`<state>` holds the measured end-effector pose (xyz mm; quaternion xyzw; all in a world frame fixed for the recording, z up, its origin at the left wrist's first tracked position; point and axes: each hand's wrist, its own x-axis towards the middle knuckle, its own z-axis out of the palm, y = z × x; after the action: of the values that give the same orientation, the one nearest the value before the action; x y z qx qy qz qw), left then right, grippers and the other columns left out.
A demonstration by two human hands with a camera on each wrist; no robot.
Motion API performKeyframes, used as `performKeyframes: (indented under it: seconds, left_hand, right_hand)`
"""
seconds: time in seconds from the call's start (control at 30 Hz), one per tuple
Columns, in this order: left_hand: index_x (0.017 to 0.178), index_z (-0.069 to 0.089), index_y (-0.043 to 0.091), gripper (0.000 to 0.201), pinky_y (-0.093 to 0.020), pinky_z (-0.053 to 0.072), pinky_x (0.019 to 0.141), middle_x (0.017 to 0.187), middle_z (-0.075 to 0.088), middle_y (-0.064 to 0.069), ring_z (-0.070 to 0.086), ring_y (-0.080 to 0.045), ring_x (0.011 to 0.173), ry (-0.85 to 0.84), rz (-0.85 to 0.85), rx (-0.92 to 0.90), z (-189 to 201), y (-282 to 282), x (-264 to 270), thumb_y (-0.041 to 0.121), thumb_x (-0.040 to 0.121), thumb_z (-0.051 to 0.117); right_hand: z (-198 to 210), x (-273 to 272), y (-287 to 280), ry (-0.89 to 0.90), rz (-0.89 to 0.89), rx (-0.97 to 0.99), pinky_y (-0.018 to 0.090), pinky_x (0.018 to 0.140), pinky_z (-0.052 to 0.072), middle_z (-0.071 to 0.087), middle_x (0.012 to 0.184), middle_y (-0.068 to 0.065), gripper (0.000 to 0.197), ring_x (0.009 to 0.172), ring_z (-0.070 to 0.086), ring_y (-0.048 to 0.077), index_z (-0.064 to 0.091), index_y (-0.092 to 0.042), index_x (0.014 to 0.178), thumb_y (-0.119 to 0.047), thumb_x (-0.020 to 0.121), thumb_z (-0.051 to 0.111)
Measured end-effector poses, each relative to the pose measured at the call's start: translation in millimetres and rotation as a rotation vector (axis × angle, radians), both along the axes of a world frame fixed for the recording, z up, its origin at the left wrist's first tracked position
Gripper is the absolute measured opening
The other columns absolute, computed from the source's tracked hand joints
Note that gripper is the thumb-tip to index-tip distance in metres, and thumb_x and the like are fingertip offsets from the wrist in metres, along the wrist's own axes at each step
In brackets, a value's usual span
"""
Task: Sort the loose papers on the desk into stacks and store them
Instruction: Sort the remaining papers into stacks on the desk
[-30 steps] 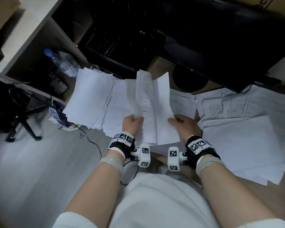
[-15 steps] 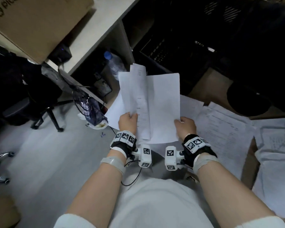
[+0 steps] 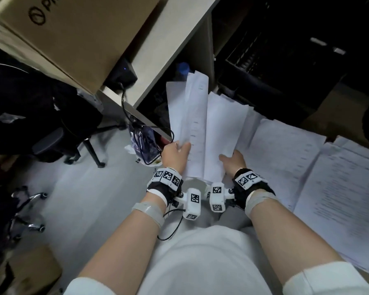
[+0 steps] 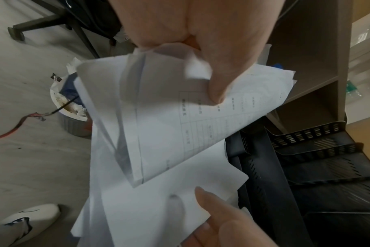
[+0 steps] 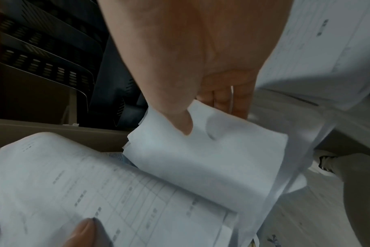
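Note:
I hold a bundle of white printed papers [image 3: 200,124] upright in front of me, bent lengthwise into two folds. My left hand [image 3: 176,153] grips its lower left edge; in the left wrist view the thumb [image 4: 217,83] pinches the sheets [image 4: 158,125]. Gripping the lower right edge is my right hand [image 3: 232,161], and its thumb [image 5: 180,120] presses on the papers [image 5: 211,158] in the right wrist view. Stacks of loose papers [image 3: 285,158] lie on the desk to the right. A black tiered mesh paper tray [image 4: 317,158] stands just behind the bundle.
A cardboard box [image 3: 73,35] sits on a shelf unit at upper left, with a blue-capped bottle [image 3: 182,67] in its lower compartment. A waste bin with a bag [image 3: 145,145] stands on the floor by my left hand. Office chairs [image 3: 51,124] are further left.
My head has turned left, so the desk stacks have slid to the right of the picture. The bundle now stands in front of the shelf unit, and both hands have squeezed it narrower.

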<state>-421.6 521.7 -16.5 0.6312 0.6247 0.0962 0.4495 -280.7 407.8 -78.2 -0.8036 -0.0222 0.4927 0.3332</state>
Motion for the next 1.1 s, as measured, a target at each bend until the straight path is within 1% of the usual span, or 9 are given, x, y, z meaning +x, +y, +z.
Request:
performKeyframes:
  seconds: [0.17, 0.33, 0.5, 0.57, 0.63, 0.77, 0.9, 1.0, 1.1]
  left_hand:
    - [0.076, 0.067, 0.011, 0.029, -0.032, 0.053, 0.072, 0.078, 0.07, -0.006, 0.066, -0.025, 0.076, 0.016, -0.097, -0.066, 4, -21, 28, 0.039, 0.083, 0.07]
    - [0.091, 0.074, 0.012, 0.03, -0.022, 0.051, 0.071, 0.085, 0.072, 0.001, 0.067, -0.016, 0.076, -0.014, -0.187, -0.155, 8, -77, 68, 0.038, 0.076, 0.083]
    - [0.068, 0.067, 0.019, 0.032, -0.028, 0.054, 0.068, 0.073, 0.071, 0.001, 0.068, -0.017, 0.069, -0.108, -0.232, -0.199, 15, -136, 107, 0.046, 0.077, 0.082]
    - [0.057, 0.047, 0.018, 0.049, -0.03, 0.037, 0.057, 0.057, 0.049, 0.003, 0.044, -0.019, 0.053, -0.146, -0.215, -0.194, 13, -160, 116, 0.05, 0.085, 0.072]
    - [0.059, 0.036, 0.018, 0.052, -0.03, 0.025, 0.057, 0.056, 0.031, 0.0, 0.028, -0.017, 0.056, -0.188, -0.207, -0.173, 15, -184, 124, 0.046, 0.089, 0.068]
    - [0.056, 0.039, 0.018, 0.046, -0.028, 0.026, 0.052, 0.051, 0.037, 0.003, 0.032, -0.017, 0.051, -0.154, -0.241, -0.15, 19, -225, 139, 0.032, 0.091, 0.067]
    - [0.063, 0.05, 0.016, 0.029, -0.025, 0.034, 0.053, 0.054, 0.048, 0.002, 0.041, -0.017, 0.053, -0.124, -0.197, -0.168, 18, -257, 145, 0.031, 0.082, 0.066]
    - [0.057, 0.043, 0.02, 0.033, -0.024, 0.032, 0.049, 0.048, 0.042, 0.008, 0.038, -0.017, 0.049, -0.105, -0.204, -0.159, 18, -269, 143, 0.03, 0.079, 0.065]
    - [0.058, 0.038, 0.019, 0.034, -0.023, 0.026, 0.047, 0.05, 0.036, 0.004, 0.032, -0.018, 0.05, -0.06, -0.133, -0.09, 24, -266, 140, 0.029, 0.08, 0.062]
  right_hand:
    - [18, 21, -45, -0.045, -0.127, 0.076, 0.036, 0.096, 0.049, 0.057, 0.119, -0.005, 0.046, 0.11, 0.061, 0.027, 0.054, -0.01, 0.132, -0.025, 0.089, 0.065]
    - [55, 34, -94, 0.073, -0.212, 0.341, 0.037, 0.084, 0.058, 0.072, 0.11, 0.002, 0.041, 0.096, 0.071, 0.02, 0.06, -0.015, 0.122, -0.031, 0.087, 0.075]
    - [61, 58, -153, -0.037, -0.217, 0.271, 0.027, 0.067, 0.058, 0.073, 0.098, 0.005, 0.027, 0.085, 0.07, 0.019, 0.064, -0.01, 0.109, -0.026, 0.089, 0.074]
    - [60, 71, -181, -0.07, -0.276, 0.258, 0.028, 0.063, 0.057, 0.074, 0.094, 0.009, 0.021, 0.081, 0.07, 0.022, 0.067, -0.009, 0.101, -0.025, 0.089, 0.073]
    - [60, 83, -207, -0.07, -0.326, 0.259, 0.036, 0.069, 0.061, 0.075, 0.095, 0.014, 0.012, 0.079, 0.071, 0.024, 0.069, -0.008, 0.096, -0.02, 0.091, 0.071]
    - [69, 103, -250, -0.033, -0.389, 0.255, 0.04, 0.078, 0.057, 0.074, 0.106, 0.01, 0.021, 0.081, 0.07, 0.019, 0.069, -0.015, 0.1, -0.034, 0.097, 0.059]
    - [83, 124, -284, 0.026, -0.417, 0.311, 0.033, 0.108, 0.037, 0.058, 0.132, -0.006, 0.062, 0.122, 0.053, 0.015, 0.054, -0.019, 0.138, -0.061, 0.092, 0.053]
    - [78, 127, -299, -0.073, -0.274, 0.233, 0.032, 0.083, 0.042, 0.057, 0.087, -0.001, 0.027, 0.082, 0.051, 0.017, 0.066, -0.018, 0.095, -0.045, 0.092, 0.063]
    - [69, 129, -307, -0.351, -0.313, 0.061, 0.029, 0.063, 0.032, 0.041, 0.061, -0.002, 0.042, 0.065, 0.041, 0.022, 0.036, -0.018, 0.057, -0.025, 0.091, 0.06]
